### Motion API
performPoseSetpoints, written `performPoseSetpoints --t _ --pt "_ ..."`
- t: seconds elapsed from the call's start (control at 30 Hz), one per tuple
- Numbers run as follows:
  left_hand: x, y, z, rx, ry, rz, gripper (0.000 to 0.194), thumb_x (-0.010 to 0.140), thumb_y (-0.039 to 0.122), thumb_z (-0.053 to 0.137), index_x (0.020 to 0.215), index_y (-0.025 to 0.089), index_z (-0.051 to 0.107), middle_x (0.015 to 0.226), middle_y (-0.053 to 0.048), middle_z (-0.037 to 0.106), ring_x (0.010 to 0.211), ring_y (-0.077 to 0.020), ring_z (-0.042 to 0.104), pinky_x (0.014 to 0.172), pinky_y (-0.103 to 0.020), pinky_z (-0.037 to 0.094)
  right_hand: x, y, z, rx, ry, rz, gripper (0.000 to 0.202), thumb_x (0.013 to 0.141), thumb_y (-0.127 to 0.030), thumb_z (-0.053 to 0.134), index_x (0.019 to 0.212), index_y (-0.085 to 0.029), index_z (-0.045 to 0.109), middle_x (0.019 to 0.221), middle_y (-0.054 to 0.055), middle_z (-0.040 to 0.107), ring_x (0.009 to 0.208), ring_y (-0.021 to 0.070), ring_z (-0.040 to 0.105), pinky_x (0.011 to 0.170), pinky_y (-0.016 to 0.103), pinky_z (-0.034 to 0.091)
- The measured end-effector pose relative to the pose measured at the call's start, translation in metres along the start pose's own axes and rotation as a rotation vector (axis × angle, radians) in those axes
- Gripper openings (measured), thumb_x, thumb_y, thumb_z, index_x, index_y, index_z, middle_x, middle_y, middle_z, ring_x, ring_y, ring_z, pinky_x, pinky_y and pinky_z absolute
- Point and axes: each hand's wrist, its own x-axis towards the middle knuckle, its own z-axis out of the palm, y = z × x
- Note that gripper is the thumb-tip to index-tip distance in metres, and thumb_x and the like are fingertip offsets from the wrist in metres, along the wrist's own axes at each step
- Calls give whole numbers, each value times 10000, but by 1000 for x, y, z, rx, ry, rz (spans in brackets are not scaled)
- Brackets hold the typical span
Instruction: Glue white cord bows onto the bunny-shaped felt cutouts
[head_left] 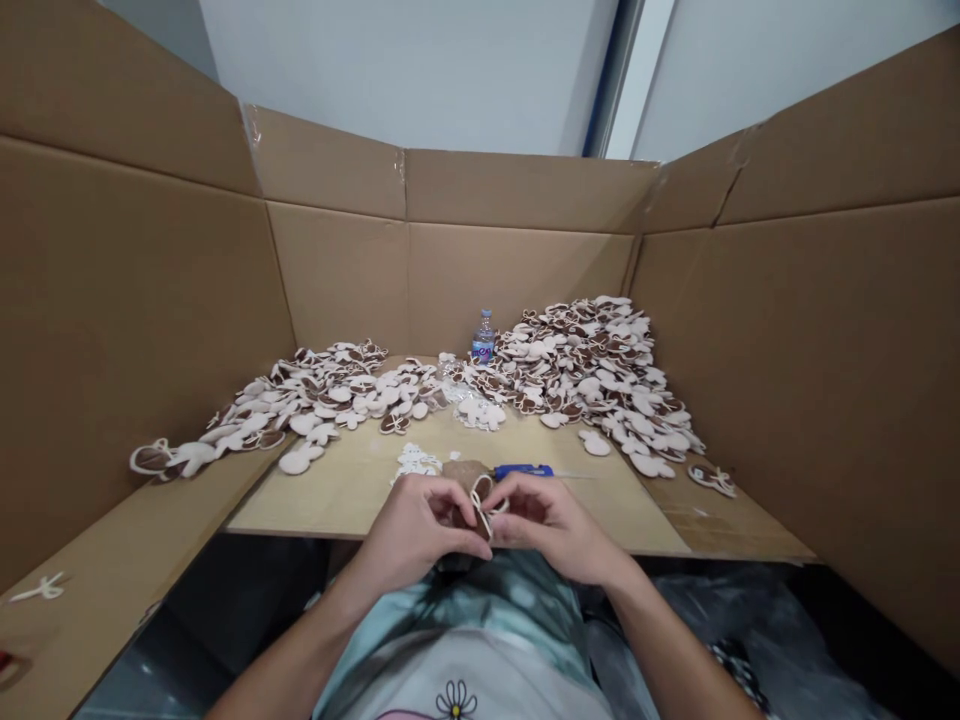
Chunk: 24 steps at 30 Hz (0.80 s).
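A small brown felt piece (pixel 466 519) with a cream cord bow (pixel 481 492) is held between my two hands, just over the table's front edge. My left hand (pixel 420 525) pinches it from the left side with thumb and fingers. From the right, my right hand (pixel 546 522) has its thumb and forefinger closed at the cord loops. The fingertips cover part of the piece. Right behind my hands lie a brown lump (pixel 463 468), a blue-handled tool (pixel 523 470) with a thin metal shaft, and a little pile of white cut-outs (pixel 417 461).
Cardboard walls (pixel 517 275) surround the tabletop (pixel 330 500). Heaps of brown-and-white felt pieces lie at the left (pixel 330 395) and right (pixel 592 365). A water bottle (pixel 484 338) stands at the back by a clear plastic bag (pixel 457 385). One cord bow (pixel 46 588) lies far left.
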Motion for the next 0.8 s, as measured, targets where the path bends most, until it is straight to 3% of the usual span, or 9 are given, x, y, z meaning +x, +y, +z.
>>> performPoseSetpoints --t 0.2,0.3,0.4,0.43,0.5,0.57,0.6,0.67,0.8 --pt "7 -15 -4 -63 -156 -104 246 451 227 892 570 148 691 632 -40 732 623 -190 682 619 -301 525 5 18 2 189 -15 197 354 800 -506 681 709 -181 576 572 -33 610 482 75 531 489 200 414" --pt "9 -18 -9 -64 -223 -156 346 416 196 906 695 143 709 710 -48 753 702 -218 706 683 -336 536 8 24 0 167 -66 345 452 777 -609 644 669 -178 559 528 -28 599 424 73 523 406 177 355" --pt "12 -13 -18 12 -91 -92 290 535 240 869 742 162 682 887 -77 769 875 -241 710 803 -363 520 10 23 -12 73 -84 399 466 774 -624 635 663 -172 606 521 -6 610 435 98 549 401 194 397" --pt "13 -11 -22 43 2 -45 220 611 271 828 710 167 662 947 -88 766 942 -244 699 845 -363 506 10 21 -17 33 -3 346 434 781 -603 642 727 -173 645 612 23 667 518 119 607 458 212 459" --pt "16 -7 -30 99 177 48 207 738 332 728 651 176 622 1018 -102 757 1038 -247 671 909 -362 478 9 16 -28 -65 250 181 409 799 -550 652 1016 -205 682 1036 91 724 872 179 685 680 266 554" --pt "19 -5 -38 154 288 110 260 802 389 655 654 179 622 1004 -106 760 1038 -249 668 922 -362 470 8 13 -37 -175 408 90 569 805 -513 660 1312 -281 550 1450 87 495 1220 233 558 868 331 543" --pt "20 -5 -41 179 314 128 280 821 416 628 675 177 637 985 -104 761 1009 -249 675 907 -362 478 7 12 -40 -225 423 91 625 800 -504 667 1366 -294 505 1529 79 393 1297 255 493 903 356 534" --pt "22 -5 -44 224 334 135 319 848 451 578 726 170 670 935 -96 763 913 -240 688 839 -354 501 6 13 -44 -296 387 136 584 794 -503 662 1311 -245 576 1506 112 427 1279 288 513 897 382 539" --pt "22 -12 -48 287 364 143 352 842 448 580 636 169 639 808 -73 750 792 -216 679 744 -323 502 9 16 -39 -360 282 206 394 803 -505 620 941 -155 737 1071 146 735 906 260 699 748 351 563"
